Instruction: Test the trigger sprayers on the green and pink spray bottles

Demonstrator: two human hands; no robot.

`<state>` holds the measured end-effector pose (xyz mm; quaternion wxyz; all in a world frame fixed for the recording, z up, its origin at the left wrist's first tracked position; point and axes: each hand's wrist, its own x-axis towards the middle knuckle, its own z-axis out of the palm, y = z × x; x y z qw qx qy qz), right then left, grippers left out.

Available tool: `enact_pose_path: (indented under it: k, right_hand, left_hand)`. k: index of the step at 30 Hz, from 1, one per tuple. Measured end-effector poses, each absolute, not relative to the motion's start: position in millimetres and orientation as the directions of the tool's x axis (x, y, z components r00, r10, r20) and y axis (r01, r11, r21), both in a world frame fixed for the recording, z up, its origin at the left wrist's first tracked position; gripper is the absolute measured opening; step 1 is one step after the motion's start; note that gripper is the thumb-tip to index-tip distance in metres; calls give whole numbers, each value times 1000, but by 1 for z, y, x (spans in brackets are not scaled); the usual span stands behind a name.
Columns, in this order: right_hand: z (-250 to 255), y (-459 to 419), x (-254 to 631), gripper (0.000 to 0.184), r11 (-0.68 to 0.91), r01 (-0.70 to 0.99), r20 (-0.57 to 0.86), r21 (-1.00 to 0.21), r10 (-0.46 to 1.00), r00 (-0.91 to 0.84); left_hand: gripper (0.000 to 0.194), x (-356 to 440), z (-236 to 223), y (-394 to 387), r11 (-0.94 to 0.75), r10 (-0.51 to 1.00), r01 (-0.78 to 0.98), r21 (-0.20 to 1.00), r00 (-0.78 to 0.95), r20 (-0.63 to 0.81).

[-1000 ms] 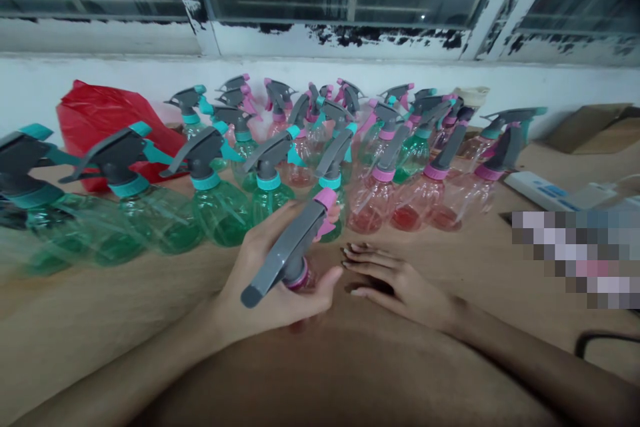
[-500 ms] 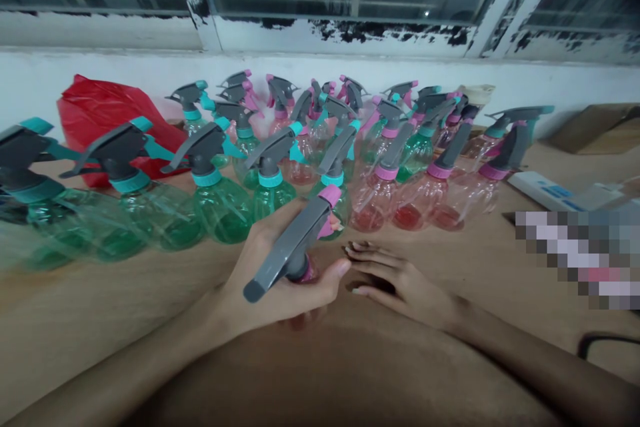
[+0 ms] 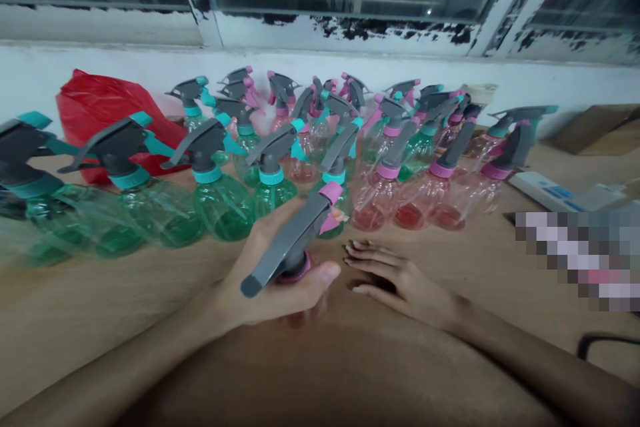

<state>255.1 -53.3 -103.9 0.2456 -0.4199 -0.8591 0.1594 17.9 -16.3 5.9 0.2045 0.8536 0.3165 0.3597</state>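
Note:
My left hand (image 3: 273, 280) is wrapped round the neck of a pink spray bottle (image 3: 300, 237) with a grey head, a pink nozzle and a pink collar. Most of its body is hidden below the hand. To its right, my right hand (image 3: 393, 273) rests on the table with its fingers stretched out and holds nothing. Just beyond the hands runs a front row of spray bottles: green ones with teal collars, such as this green spray bottle (image 3: 223, 207), stand left and centre. Pink ones, such as this pink spray bottle (image 3: 407, 203), stand on the right.
Several more green and pink spray bottles crowd behind the front row. A red plastic bag (image 3: 113, 107) lies at the back left. On the right are a cardboard box (image 3: 595, 127), a white power strip (image 3: 543, 190) and a black cable (image 3: 583, 347). Windows line the wall behind.
The held spray bottle has tipped very slightly, and my left thumb has shifted a little to the left. My right hand stays almost where it was.

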Motion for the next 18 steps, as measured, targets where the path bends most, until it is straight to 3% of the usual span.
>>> enact_pose_path:
  k: [10,18]
  right_hand:
    - [-103,-53,255,42,592,649,282,-477,803,-526]
    - [-104,-53,256,42,598,645,285,-476,798,-531]
  left_hand:
    - [31,21,2,-20,-683,691,267,680,539,482]
    - [20,21,2,-17,-682,710,339,648,518,476]
